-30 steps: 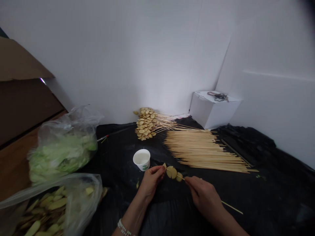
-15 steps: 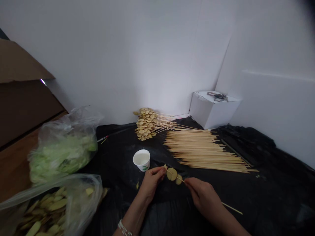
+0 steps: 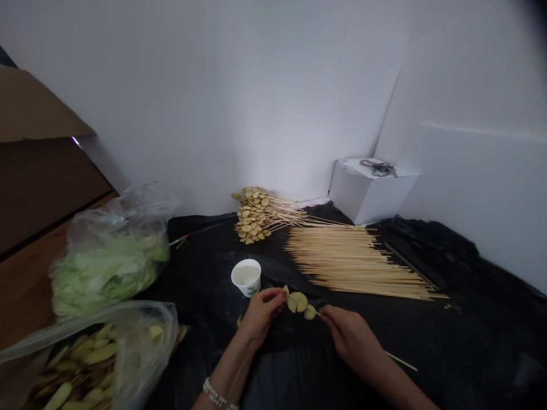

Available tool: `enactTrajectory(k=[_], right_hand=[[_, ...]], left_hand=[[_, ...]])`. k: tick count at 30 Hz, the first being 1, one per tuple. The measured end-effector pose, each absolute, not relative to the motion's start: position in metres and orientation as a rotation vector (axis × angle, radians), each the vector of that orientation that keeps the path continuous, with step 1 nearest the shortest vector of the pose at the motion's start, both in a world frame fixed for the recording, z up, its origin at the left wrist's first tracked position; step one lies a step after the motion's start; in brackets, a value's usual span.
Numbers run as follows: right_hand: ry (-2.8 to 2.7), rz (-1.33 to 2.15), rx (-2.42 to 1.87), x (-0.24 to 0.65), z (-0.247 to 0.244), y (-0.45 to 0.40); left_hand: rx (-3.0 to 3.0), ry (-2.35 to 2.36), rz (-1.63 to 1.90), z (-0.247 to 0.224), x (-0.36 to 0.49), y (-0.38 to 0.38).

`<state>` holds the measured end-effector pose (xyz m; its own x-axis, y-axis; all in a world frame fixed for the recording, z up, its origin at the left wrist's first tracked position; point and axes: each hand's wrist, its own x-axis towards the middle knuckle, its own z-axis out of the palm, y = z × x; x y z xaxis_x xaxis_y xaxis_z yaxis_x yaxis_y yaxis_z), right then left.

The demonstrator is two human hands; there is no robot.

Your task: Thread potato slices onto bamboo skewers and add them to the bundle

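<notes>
Left hand pinches the end one of several thin round pale-yellow slices threaded on a slim tan wooden skewer. Right hand grips the skewer farther down, tail poking out behind. Slices sit between both hands, over black plastic sheeting. From where I'm standing, white paper cup is just beyond left hand.

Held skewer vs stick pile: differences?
The skewer carries slices; the stick pile is bare. The skewer is held between left hand and right hand; the stick pile lies on the black sheet. The skewer is single; the stick pile has many. Both have thin, pale sticks.
</notes>
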<state>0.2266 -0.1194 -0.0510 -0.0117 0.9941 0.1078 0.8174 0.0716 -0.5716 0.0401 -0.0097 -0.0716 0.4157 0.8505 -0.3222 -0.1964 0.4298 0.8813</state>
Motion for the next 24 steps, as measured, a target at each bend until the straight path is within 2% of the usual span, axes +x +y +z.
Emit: enactTrajectory(k=[7, 16, 24], right_hand=[[-1.917, 0.376, -1.761, 0.2234, -0.0535, -0.1195], [-1.830, 0.442, -1.780, 0.2250, -0.0545, -0.1155], [-1.793, 0.510, -1.739, 0.2223, -0.0539, -0.1141]], left_hand=[[0.903, 0.927, 0.777, -0.0737, 0.0429, -0.0120], [0.918, 0.950, 0.860, -0.0731, 0.0439, -0.0108], [0.941, 0.847, 0.769, -0.0711, 0.0472, -0.0160]])
